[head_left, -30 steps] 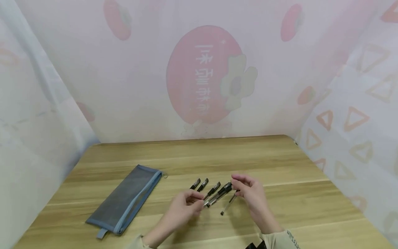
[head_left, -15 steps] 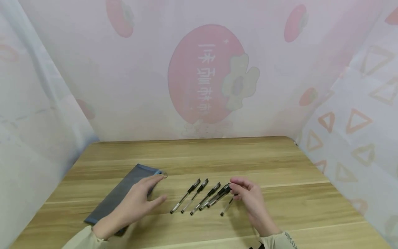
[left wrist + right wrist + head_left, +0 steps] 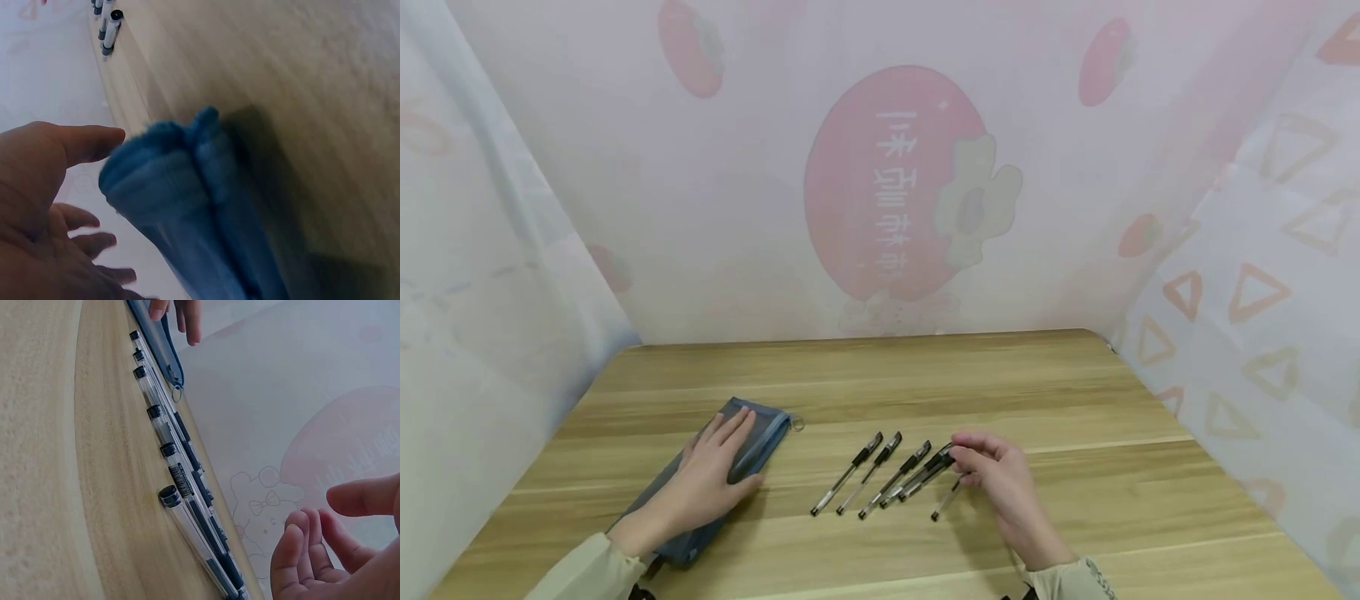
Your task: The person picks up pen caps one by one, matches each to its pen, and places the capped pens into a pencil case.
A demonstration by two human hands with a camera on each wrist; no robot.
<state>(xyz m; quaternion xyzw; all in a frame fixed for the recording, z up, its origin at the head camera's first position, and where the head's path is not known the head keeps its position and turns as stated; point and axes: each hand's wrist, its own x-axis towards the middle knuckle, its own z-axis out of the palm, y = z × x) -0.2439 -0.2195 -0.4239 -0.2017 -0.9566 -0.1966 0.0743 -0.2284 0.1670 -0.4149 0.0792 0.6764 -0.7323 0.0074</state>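
Note:
My left hand (image 3: 703,479) lies over the blue-grey mesh zip pouch (image 3: 769,435), fingers straight and spread, thumb out along its right side. In the left wrist view the thumb tip is right at the end of the pouch (image 3: 181,206). Several clear-barrelled gel pens with black caps, such as the leftmost pen (image 3: 862,455), lie slanted side by side on the table. My right hand (image 3: 1003,483) hovers by their capped ends, partly hiding the rightmost pen (image 3: 948,500). In the right wrist view its loosely bent fingers (image 3: 294,556) and thumb stand apart, with nothing between them.
The wood-grain table (image 3: 1045,375) is bordered by pale printed curtains (image 3: 737,208) at the back and both sides. A small metal ring (image 3: 798,423) hangs from the pouch's far corner.
My left hand has left the pens and moved left onto the pouch, uncovering the pens' lower ends. The right hand has stayed almost in place.

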